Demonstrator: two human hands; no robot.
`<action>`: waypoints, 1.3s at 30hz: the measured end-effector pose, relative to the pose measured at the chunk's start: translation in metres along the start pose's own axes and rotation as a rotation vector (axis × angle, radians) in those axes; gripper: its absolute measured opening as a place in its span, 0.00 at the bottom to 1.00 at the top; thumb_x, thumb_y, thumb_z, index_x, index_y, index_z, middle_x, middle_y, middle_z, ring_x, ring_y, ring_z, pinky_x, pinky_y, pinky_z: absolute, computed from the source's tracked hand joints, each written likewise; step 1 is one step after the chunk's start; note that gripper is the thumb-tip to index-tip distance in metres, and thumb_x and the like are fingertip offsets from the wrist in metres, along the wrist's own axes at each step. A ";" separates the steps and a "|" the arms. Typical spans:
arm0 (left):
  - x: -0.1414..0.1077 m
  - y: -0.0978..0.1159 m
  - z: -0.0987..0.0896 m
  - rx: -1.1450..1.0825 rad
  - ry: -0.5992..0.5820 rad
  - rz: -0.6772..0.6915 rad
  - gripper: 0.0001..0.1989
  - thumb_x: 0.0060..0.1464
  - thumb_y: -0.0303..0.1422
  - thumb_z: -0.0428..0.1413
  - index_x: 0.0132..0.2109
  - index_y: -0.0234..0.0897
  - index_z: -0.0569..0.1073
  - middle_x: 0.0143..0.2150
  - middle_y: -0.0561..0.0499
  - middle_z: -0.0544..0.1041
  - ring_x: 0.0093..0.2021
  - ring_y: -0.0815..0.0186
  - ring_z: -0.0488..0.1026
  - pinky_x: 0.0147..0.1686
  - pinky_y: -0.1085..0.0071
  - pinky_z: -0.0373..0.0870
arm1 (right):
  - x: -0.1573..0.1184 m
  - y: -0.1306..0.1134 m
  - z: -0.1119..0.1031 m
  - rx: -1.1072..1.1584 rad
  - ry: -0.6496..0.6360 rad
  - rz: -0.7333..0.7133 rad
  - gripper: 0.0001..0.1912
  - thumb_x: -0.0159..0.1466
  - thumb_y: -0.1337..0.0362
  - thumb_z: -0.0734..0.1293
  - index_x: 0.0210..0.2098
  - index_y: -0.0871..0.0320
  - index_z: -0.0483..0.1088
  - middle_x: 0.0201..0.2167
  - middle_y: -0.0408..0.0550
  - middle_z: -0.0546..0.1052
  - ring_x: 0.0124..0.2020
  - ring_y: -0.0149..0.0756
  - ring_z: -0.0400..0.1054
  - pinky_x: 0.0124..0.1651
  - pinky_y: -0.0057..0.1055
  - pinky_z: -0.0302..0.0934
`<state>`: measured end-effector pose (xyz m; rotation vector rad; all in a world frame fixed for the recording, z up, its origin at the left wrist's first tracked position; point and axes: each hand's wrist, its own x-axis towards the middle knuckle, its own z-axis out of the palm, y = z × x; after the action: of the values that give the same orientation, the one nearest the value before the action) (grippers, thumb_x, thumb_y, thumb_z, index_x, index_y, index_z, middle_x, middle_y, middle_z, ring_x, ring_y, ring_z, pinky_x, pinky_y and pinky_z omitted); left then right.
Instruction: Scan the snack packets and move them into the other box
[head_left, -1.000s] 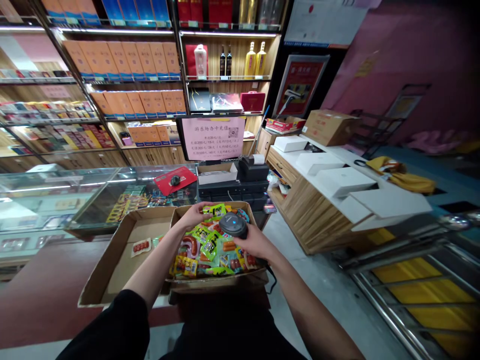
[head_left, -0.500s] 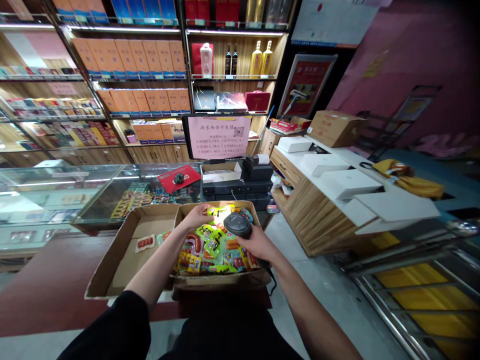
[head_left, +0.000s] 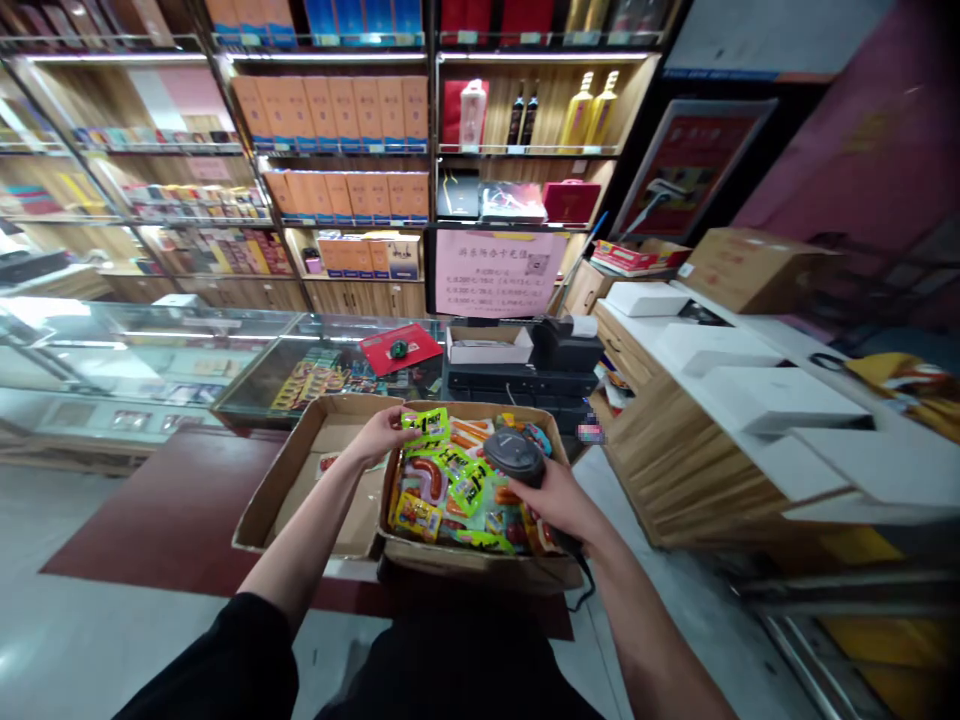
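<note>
Over the far left corner of the full box, the green packet is pinched at its left end by the fingers of the left hand; the right hand is wrapped round the handheld scanner. Risk noted: the light, one-ended grip could let the packet slip among its lookalikes, and I could lose track of it. Second risk: the cord might snag on the box if I swing the scanner. Packet's long axis: roughly crosswise, free end rightward. Scanner head points up-left, long axis diagonal. Fine print appears too blurred to read.
</note>
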<state>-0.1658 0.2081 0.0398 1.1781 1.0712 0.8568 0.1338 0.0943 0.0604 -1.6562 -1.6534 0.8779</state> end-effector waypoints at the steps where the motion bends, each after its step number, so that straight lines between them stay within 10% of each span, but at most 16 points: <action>1: -0.007 0.000 -0.015 -0.006 0.037 0.001 0.28 0.31 0.37 0.75 0.39 0.34 0.73 0.35 0.50 0.81 0.37 0.61 0.80 0.41 0.62 0.78 | 0.001 -0.001 0.001 0.000 0.006 -0.009 0.14 0.56 0.60 0.70 0.41 0.58 0.77 0.34 0.49 0.83 0.42 0.47 0.77 0.46 0.38 0.71; 8: -0.063 -0.008 -0.102 -0.028 0.283 -0.021 0.31 0.31 0.42 0.76 0.41 0.32 0.76 0.40 0.45 0.82 0.37 0.61 0.80 0.38 0.63 0.79 | 0.012 -0.005 0.007 -0.059 -0.066 -0.020 0.07 0.57 0.58 0.70 0.33 0.54 0.77 0.19 0.45 0.77 0.26 0.43 0.75 0.33 0.35 0.69; 15: -0.085 -0.007 -0.118 0.032 0.371 -0.021 0.33 0.33 0.45 0.75 0.45 0.32 0.78 0.40 0.46 0.80 0.36 0.63 0.79 0.36 0.66 0.79 | 0.021 -0.006 0.013 -0.107 -0.077 -0.011 0.09 0.57 0.57 0.69 0.35 0.54 0.77 0.18 0.44 0.77 0.23 0.42 0.73 0.30 0.35 0.67; 20: -0.061 -0.004 -0.077 0.075 0.213 -0.034 0.31 0.33 0.44 0.75 0.44 0.32 0.78 0.37 0.47 0.79 0.36 0.64 0.78 0.34 0.67 0.78 | 0.015 -0.005 0.009 -0.085 -0.058 0.005 0.10 0.57 0.57 0.70 0.35 0.55 0.78 0.23 0.47 0.80 0.29 0.44 0.76 0.34 0.35 0.69; 30: 0.005 -0.026 0.061 0.466 -0.226 0.093 0.20 0.42 0.38 0.70 0.43 0.34 0.79 0.34 0.49 0.79 0.33 0.64 0.76 0.36 0.69 0.73 | -0.012 0.005 -0.008 -0.055 0.082 0.065 0.19 0.57 0.58 0.70 0.47 0.58 0.76 0.45 0.54 0.83 0.49 0.50 0.77 0.52 0.40 0.69; 39: 0.016 -0.015 0.104 1.051 -0.420 0.301 0.25 0.41 0.27 0.66 0.50 0.39 0.79 0.48 0.43 0.78 0.47 0.54 0.74 0.47 0.64 0.70 | -0.029 0.010 -0.014 0.002 0.130 0.094 0.17 0.57 0.61 0.69 0.45 0.57 0.76 0.37 0.50 0.84 0.44 0.48 0.78 0.44 0.37 0.71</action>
<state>-0.0616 0.1907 0.0262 2.3173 1.0017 0.1748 0.1512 0.0650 0.0613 -1.7635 -1.4969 0.7986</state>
